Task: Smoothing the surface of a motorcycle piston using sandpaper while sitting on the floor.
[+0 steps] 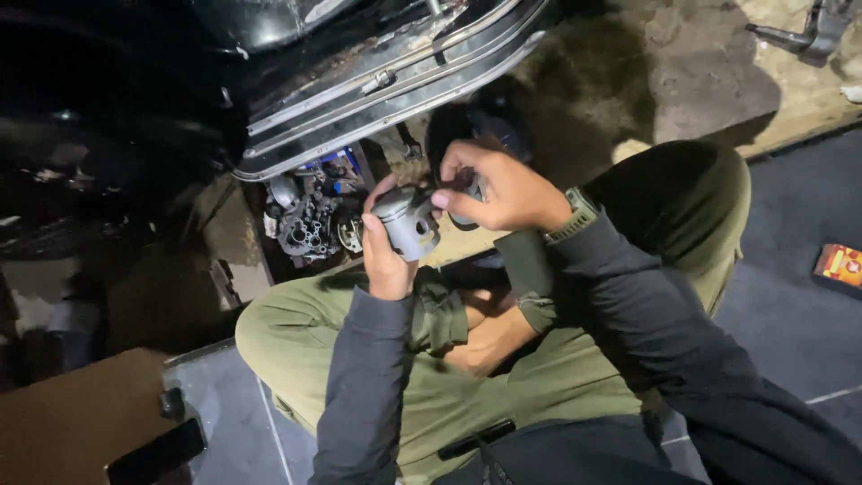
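Observation:
My left hand grips a grey metal piston from below and behind, holding it upright in front of me. My right hand reaches in from the right, thumb and fingers pinching at the piston's upper edge; a small pale part sits half hidden under its fingers. A green watch is on my right wrist. Both arms wear dark grey sleeves, and my olive-trousered knees are drawn up beneath them.
Chrome-trimmed vehicle bodywork hangs overhead at the top. Below it lie engine parts on the ground. A metal bracket lies top right, a small orange box at right, a dark phone-like slab bottom left.

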